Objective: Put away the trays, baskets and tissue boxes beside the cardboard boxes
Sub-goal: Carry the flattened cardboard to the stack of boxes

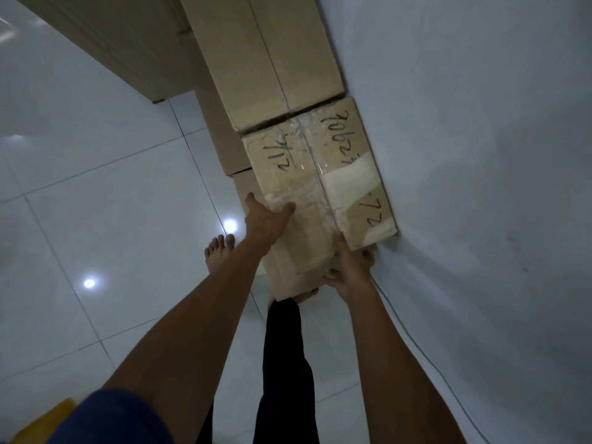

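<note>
A taped cardboard box (323, 174) with black handwriting on its top stands against the white wall, on top of another box. My left hand (266, 219) grips its near left corner, thumb on the top face. My right hand (347, 270) holds its near edge from below, fingers curled under. Behind it a larger plain cardboard box (266, 56) lies along the wall. No trays, baskets or tissue boxes are in view.
Lower cardboard boxes (224, 136) sit to the left of the stack on the white tiled floor (112, 203). The white wall (480, 155) runs along the right. A beige cabinet or door (121, 36) stands at upper left. My bare feet are beside the boxes. A yellow object (41, 421) shows at bottom left.
</note>
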